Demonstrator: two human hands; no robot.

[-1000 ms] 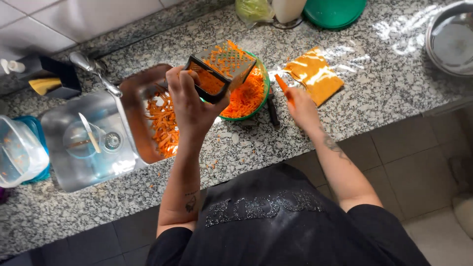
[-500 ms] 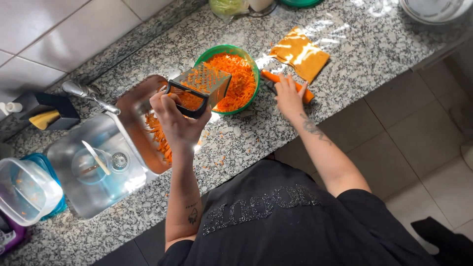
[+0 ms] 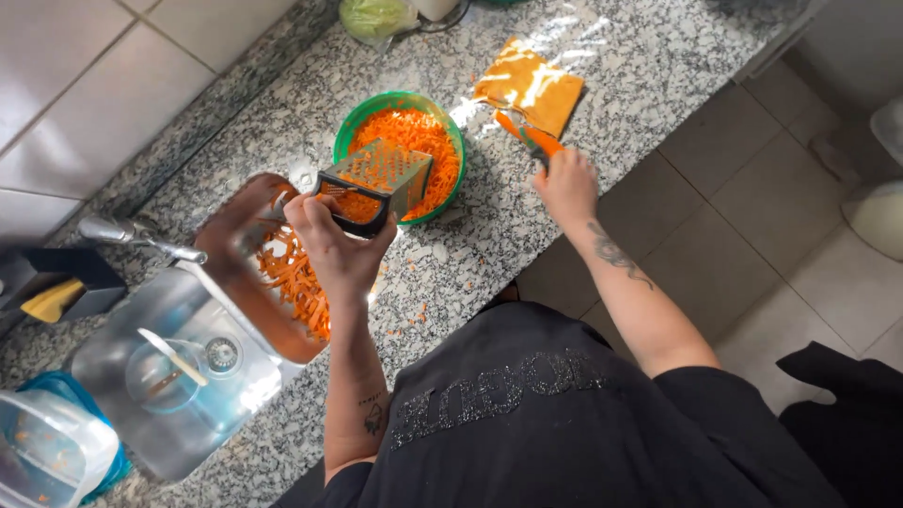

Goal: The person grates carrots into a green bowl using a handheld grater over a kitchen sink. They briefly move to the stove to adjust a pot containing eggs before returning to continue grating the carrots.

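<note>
Plainly, the main risk sits at the centre of the frame: the left hand has its grip closed round the dark-rimmed base end of a metal box grater, which is tipped on its side with its far end over the green bowl of grated carrot. Shreds show inside the open end near the fingers, so if the tilt runs the wrong way they could drop on the speckled granite desk rather than into the bowl; some orange bits lie scattered there already. The cutting faces are close to the knuckles, and a slip could scrape skin. The bowl stands near the desk's front edge, and a knock from the grater might shift it.

At the upper right, the right hand is closed on an orange-handled tool, probably a peeler, though I cannot tell for sure. It rests by an orange cloth or bag lying on shiny plastic film, which could slide.

The left forearm rises straight from the lower middle of the frame, wrist bent toward the bowl. The right arm stretches diagonally up from the shoulder, elbow nearly straight. Carrot peelings lie in a brown tray beside the steel sink at lower left.
</note>
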